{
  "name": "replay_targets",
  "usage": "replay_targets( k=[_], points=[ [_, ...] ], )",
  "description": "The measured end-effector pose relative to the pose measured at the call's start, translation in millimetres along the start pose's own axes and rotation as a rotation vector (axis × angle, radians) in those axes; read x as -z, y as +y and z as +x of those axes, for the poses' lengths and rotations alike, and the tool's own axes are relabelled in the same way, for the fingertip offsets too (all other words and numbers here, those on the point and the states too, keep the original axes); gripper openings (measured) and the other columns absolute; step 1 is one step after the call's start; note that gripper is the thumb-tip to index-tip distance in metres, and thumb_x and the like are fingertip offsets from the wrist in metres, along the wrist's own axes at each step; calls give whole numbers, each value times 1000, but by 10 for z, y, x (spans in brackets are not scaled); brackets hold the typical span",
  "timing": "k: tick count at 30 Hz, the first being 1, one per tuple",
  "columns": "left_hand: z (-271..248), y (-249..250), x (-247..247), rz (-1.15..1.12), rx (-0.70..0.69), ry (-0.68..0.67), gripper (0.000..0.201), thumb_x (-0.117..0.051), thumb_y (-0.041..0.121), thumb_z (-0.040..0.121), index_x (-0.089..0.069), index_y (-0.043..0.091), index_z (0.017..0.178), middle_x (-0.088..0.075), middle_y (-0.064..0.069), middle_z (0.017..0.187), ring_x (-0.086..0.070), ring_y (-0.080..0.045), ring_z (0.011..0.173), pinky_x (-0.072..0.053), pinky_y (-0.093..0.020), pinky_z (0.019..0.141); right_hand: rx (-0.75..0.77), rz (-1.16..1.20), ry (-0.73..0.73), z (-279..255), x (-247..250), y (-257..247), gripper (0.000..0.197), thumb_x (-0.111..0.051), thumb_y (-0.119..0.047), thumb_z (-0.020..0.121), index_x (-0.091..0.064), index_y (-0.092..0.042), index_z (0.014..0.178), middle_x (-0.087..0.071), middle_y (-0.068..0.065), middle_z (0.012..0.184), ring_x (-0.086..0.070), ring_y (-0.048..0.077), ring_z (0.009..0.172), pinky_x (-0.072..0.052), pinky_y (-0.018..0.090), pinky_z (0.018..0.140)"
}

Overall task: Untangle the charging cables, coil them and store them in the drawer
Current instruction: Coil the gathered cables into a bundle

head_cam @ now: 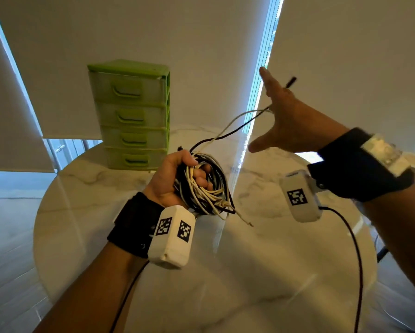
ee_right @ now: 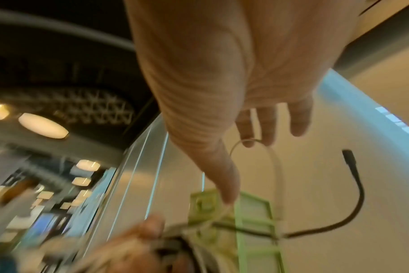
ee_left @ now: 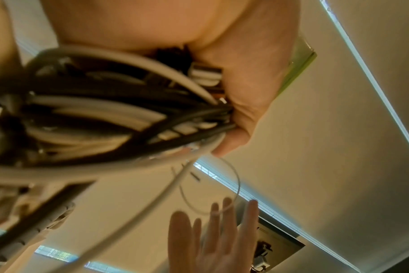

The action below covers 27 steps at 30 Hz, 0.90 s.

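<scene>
Two hands were up over the round white marble-look table (head_cam: 86,227) in the head view. Our left hand (head_cam: 175,179), centre frame, had fingers curled through a tangled bundle of black and white charging cables (head_cam: 206,186), gripping it off the table. Left wrist view confirmed: blurred cable loops (ee_left: 93,114) pressed against the palm.

Our right hand (head_cam: 290,121), upper right of the head view, was spread with fingers straight and thumb out. One white strand (head_cam: 235,121) and one black strand (head_cam: 225,135) ran from the bundle up to it. In the right wrist view the white strand (ee_right: 277,166) looped at the fingertips (ee_right: 266,125); we couldn't tell whether it was draped over them or pinched between two. The black plug end (ee_right: 349,158) stuck out free past the fingers.

One green plastic four-drawer organiser (head_cam: 132,114) stood at the table's far edge, upper left of centre in the head view, all drawers closed. Cables were nowhere near it, all in hand.

Wrist cameras in white housings with black-and-white markers (head_cam: 173,236) sat on black wrist straps (head_cam: 134,224).
</scene>
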State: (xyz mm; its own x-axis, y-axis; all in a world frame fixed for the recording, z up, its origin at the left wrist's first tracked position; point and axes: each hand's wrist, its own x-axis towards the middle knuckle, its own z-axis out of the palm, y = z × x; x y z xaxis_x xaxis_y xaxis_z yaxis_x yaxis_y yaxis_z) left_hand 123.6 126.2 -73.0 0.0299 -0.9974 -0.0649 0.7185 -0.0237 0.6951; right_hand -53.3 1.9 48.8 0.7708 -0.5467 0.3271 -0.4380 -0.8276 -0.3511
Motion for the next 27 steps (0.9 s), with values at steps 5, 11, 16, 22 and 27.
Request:
replay_targets(
  k=[5,11,16,22,27],
  points=[
    [7,-27,4,-19,9,-14,43,-79,10,40,-58,1,76,-50,1,45,-50,-13,43,-48,-23,64,334,-514,37,-23,-394,-161,93,-70,-17,83,-13,-36,152,-12,9,160,-15,31,146,-18,46,118],
    [34,-86,-28,-21,55,-76,41,-77,10,46,-53,4,79,-52,1,45,-51,-14,44,-49,-23,60,477,-940,386,63,-591,-138,81,-53,-6,77,-26,-29,150,-9,22,159,-6,48,144,0,65,111],
    [44,-83,-6,0,61,-129,41,-77,13,50,-54,3,82,-52,1,47,-51,-13,44,-47,-24,67,623,-704,-134,149,-690,-14,82,-67,-21,84,-22,-29,152,-16,4,161,-4,33,148,-6,53,117],
    [15,-30,-6,78,78,-191,37,-75,16,56,-59,1,86,-54,1,50,-54,-13,47,-50,-27,74,530,-251,-337,291,-603,51,43,-54,-13,95,-47,-19,137,-41,2,150,-27,21,144,-25,42,118],
    [-84,-12,-39,-67,60,-378,36,-61,11,71,-55,-8,102,-54,-5,59,-61,-21,59,-48,-33,81,426,314,-307,264,-587,19,17,-47,-19,99,-58,-8,106,-64,1,101,-60,8,92,-49,24,85]
  ],
)
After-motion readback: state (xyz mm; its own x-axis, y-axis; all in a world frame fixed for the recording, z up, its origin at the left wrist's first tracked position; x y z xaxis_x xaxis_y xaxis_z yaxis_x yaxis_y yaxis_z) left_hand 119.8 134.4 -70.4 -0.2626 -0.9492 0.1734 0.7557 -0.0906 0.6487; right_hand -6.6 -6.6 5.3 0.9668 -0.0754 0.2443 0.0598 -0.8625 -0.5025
